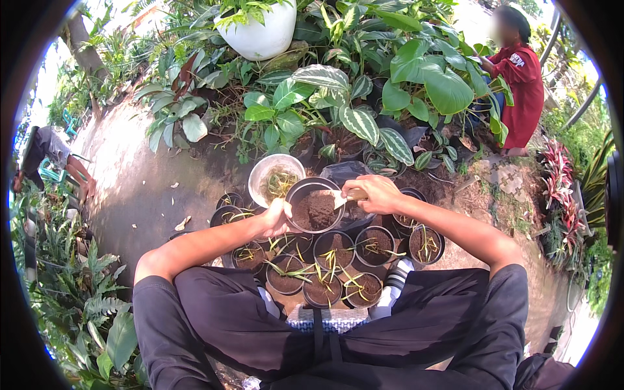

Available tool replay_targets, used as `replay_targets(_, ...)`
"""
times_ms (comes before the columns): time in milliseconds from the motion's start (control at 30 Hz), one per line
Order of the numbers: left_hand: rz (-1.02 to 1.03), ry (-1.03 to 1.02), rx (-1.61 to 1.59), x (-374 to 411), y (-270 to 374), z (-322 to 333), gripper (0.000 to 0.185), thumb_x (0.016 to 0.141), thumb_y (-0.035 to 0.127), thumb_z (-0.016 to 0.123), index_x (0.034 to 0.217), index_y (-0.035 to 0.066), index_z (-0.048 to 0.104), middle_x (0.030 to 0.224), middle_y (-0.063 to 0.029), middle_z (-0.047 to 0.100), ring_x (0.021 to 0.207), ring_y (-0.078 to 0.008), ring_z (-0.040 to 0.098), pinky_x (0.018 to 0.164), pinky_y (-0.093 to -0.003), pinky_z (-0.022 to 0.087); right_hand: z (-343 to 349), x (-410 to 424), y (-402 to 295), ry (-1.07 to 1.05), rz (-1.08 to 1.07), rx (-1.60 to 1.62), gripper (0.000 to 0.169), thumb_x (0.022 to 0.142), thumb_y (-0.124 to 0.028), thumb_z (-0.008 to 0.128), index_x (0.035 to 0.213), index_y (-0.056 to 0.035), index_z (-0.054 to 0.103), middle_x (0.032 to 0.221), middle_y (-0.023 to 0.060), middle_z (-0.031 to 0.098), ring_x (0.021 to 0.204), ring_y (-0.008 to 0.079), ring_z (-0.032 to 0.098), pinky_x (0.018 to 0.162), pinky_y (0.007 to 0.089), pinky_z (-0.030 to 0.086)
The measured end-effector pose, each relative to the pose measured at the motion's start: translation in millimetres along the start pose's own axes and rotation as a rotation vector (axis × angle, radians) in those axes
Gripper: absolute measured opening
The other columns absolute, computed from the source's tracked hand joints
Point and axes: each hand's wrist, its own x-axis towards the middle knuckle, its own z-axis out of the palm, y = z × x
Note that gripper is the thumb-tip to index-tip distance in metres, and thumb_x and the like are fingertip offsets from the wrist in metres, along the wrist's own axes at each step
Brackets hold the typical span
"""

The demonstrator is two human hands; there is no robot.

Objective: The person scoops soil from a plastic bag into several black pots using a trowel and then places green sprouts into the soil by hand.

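My left hand [277, 217] grips the side of a black plastic plant pot [316, 230] partly filled with brown soil [317, 209]. In my right hand [373, 192] is a small trowel [340, 199], its pale blade at the soil inside the pot's right rim. Just behind the pot stands a white bowl [258, 178] holding loose green and yellow plantlets [281, 184]. A black plastic bag [343, 170] lies behind and under my right hand. Below my hands are several black pots of soil with thin-leaved seedlings, among them one pot [374, 246] at centre right.
Dense potted foliage [341, 97] and a white planter [258, 31] border the far side. A person in a red shirt [521, 92] is at the upper right, and another person's legs [80, 175] show at far left. A woven seat [327, 319] is between my legs.
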Motion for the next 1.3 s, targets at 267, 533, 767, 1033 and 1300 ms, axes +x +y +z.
replay_targets(267,0.019,0.023,-0.021,-16,12,31,0.051,0.068,0.012,0.040,0.112,-0.010,0.053,0.122,-0.0265,0.058,0.101,-0.0383,0.064,0.091,-0.0495,0.054,-21,5,-5,-0.082,0.012,-0.092,0.044,0.066,-0.004,0.064,0.108,-0.0189,0.061,0.094,0.0103,0.063,0.092,0.0327,0.064,0.076,0.0445,0.050)
replay_targets(533,0.008,0.084,0.039,4,-5,-1,0.019,0.082,0.012,0.033,0.068,0.007,0.044,0.089,-0.0169,0.060,0.090,-0.0373,0.065,0.085,-0.0533,0.056,-6,15,-35,-0.028,-0.140,-0.308,0.044,0.067,-0.004,0.063,0.108,-0.0187,0.063,0.088,0.0112,0.059,0.077,0.0338,0.064,0.067,0.0446,0.052)
replay_targets(767,0.056,0.043,0.051,3,-15,-16,0.035,0.097,0.024,0.021,0.075,0.010,0.044,0.096,-0.0121,0.050,0.096,-0.0335,0.060,0.092,-0.0566,0.051,5,26,-38,-0.094,-0.128,-0.173,0.043,0.068,-0.004,0.061,0.109,-0.0185,0.063,0.091,0.0116,0.061,0.089,0.0338,0.063,0.073,0.0453,0.052)
replay_targets(1033,0.182,0.171,-0.002,-19,-14,-8,0.039,0.102,0.034,0.021,0.078,0.011,0.042,0.106,-0.0157,0.052,0.104,-0.0371,0.057,0.096,-0.0611,0.046,-3,36,-15,0.110,-0.212,-0.378,0.031,0.065,-0.009,0.062,0.096,-0.0161,0.060,0.081,0.0071,0.056,0.081,0.0284,0.060,0.068,0.0419,0.043)
replay_targets(1300,0.182,0.238,0.009,-18,-23,-32,0.027,0.095,0.024,0.033,0.072,0.013,0.043,0.090,-0.0086,0.052,0.094,-0.0293,0.056,0.093,-0.0524,0.048,-8,51,-11,-0.067,-0.166,-0.098,0.042,0.065,-0.007,0.059,0.106,-0.0135,0.063,0.087,0.0119,0.059,0.081,0.0334,0.063,0.069,0.0453,0.050)
